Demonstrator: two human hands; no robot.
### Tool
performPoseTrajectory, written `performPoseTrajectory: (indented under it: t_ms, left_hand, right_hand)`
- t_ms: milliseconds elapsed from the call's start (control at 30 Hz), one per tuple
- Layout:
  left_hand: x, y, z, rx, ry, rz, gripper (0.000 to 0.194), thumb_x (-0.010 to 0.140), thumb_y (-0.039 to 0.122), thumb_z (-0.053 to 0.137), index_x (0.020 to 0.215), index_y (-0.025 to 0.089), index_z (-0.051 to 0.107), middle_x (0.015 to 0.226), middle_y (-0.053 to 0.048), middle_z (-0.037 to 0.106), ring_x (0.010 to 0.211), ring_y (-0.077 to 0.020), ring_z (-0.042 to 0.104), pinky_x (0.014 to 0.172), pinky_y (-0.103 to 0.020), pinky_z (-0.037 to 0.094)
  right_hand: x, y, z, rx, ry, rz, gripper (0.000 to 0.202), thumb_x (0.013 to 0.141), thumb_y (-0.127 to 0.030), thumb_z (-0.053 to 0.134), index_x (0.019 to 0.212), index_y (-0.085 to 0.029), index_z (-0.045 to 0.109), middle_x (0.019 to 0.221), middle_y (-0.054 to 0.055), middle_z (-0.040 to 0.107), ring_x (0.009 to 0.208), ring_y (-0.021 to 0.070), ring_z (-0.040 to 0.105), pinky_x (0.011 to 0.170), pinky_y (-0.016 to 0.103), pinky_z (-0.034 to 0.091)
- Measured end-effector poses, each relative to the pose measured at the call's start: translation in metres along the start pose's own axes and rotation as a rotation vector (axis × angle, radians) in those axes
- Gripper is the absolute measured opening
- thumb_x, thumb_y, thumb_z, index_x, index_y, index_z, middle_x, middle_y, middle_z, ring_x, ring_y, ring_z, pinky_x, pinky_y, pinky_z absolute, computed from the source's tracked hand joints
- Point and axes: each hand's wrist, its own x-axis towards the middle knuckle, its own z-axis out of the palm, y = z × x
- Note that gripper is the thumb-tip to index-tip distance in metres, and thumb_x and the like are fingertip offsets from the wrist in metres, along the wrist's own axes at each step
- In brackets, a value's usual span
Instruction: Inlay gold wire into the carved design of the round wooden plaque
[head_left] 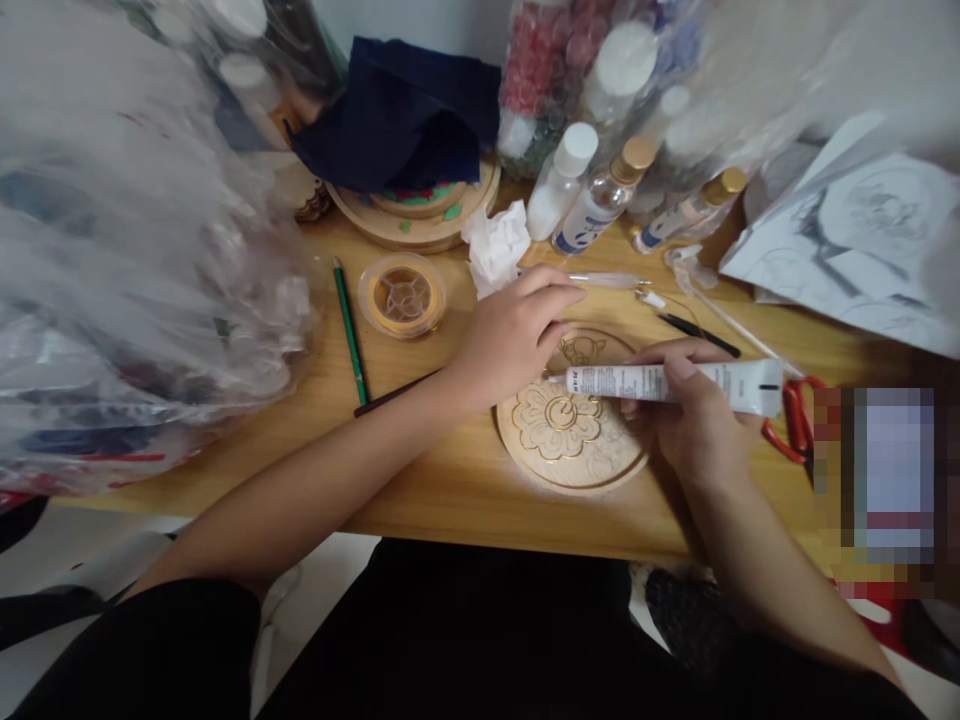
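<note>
A round wooden plaque (596, 470) lies on the table, with a flower outlined in gold wire (556, 412) and pencil lines beside it. My right hand (694, 415) holds a white tube (630, 383) between thumb and fingers, its nozzle pointing left over the upper part of the plaque. My left hand (517, 335) rests at the plaque's upper left edge, palm down, fingers a little apart and bent. Nothing shows in it, and its fingertips are near the tube's nozzle.
Left of my left hand are a wire spool (403, 296) and a green pencil (348, 330). Behind stand bottles (592, 205) and crumpled tissue (498, 245). Black tweezers (699, 335) and red-handled scissors (795, 420) lie right. A plastic bag (150, 250) fills the left side.
</note>
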Motion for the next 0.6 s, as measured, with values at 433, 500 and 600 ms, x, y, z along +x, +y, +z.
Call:
performPoseTrajectory:
  t_ms: [433, 500, 600]
  left_hand:
    - [0.0002, 0.0006, -0.0005, 0.02, -0.008, -0.016, 0.021, 0.089, 0.007, 0.059, 0.107, 0.017, 0.065, 0.115, -0.007, 0.067, 0.109, -0.0196, 0.067, 0.087, -0.031, 0.058]
    - [0.0001, 0.0004, -0.0004, 0.02, -0.014, -0.023, 0.021, 0.09, 0.008, 0.059, 0.107, 0.018, 0.065, 0.115, -0.006, 0.067, 0.109, -0.0196, 0.067, 0.086, -0.031, 0.059]
    - [0.0, 0.0002, -0.0001, 0.013, -0.021, -0.031, 0.022, 0.091, 0.008, 0.057, 0.108, 0.019, 0.064, 0.116, -0.006, 0.066, 0.109, -0.0197, 0.067, 0.088, -0.032, 0.059]
  right_hand:
    - [-0.0012, 0.0025, -0.001, -0.011, 0.006, -0.018, 0.019, 0.08, -0.045, 0.072, 0.072, -0.027, 0.072, 0.062, 0.001, 0.061, 0.045, 0.0148, 0.052, 0.04, 0.033, 0.038]
    - [-0.0015, 0.0026, -0.0011, -0.022, 0.004, -0.02, 0.019, 0.08, -0.046, 0.072, 0.072, -0.028, 0.072, 0.063, 0.001, 0.061, 0.046, 0.0153, 0.052, 0.04, 0.033, 0.038]
    - [-0.0023, 0.0034, -0.0021, -0.052, -0.015, -0.022, 0.021, 0.081, -0.048, 0.071, 0.074, -0.028, 0.072, 0.064, 0.002, 0.061, 0.05, 0.0162, 0.053, 0.042, 0.033, 0.039]
